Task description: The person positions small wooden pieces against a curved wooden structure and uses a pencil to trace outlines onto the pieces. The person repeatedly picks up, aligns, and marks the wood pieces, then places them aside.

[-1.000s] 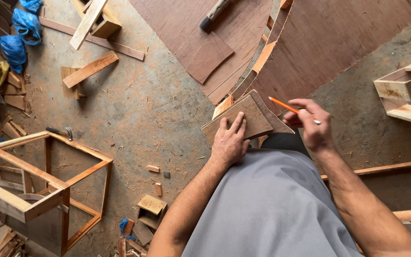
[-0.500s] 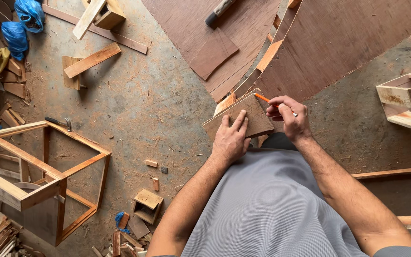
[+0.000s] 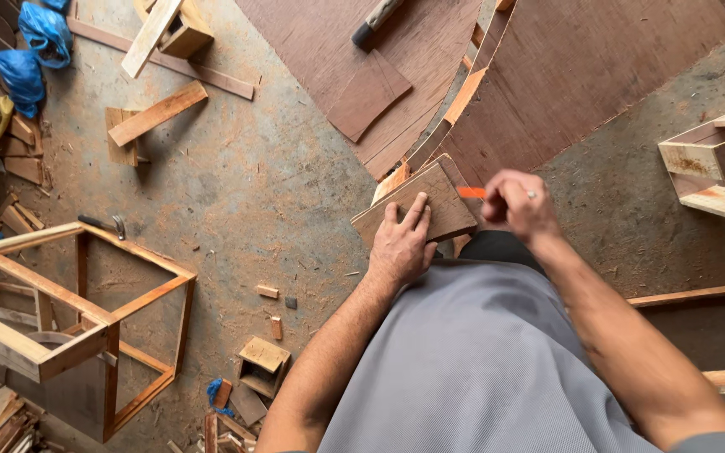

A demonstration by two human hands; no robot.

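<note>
blue bags (image 3: 33, 46): top-left corner, around 10 o'clock from the hands, two crumpled blue plastic bags with a yellow rag just below them. No labels or signs anywhere that I can make out.

wooden frame (image 3: 69, 319): open box frame at 8 o'clock, well apart from the hands, with a hammer (image 3: 104, 224) lying near its top rail.

scrap blocks (image 3: 263, 361): small offcuts scattered on the concrete floor (image 3: 253, 193) between the frame and the person.

left hand (image 3: 402, 243): flat on the board, fingers spread and pressing down, not wrapped round anything (more of a pin than a grip).

board (image 3: 417, 205): small brownish plywood piece right under that left hand, long axis running 8 o'clock to 2 o'clock, propped on the edge of the big plywood sheets (image 3: 581, 75).

pencil (image 3: 470, 192): orange, poking out at 9 o'clock from the right hand, tip just at the board's right end.

right hand (image 3: 520, 204): fingers pinched together on the pencil, sitting at 3 o'clock from the board, so it's the nearer hand to that right edge.

small crate (image 3: 715, 164): pale wooden box at far right, well apart.
</note>
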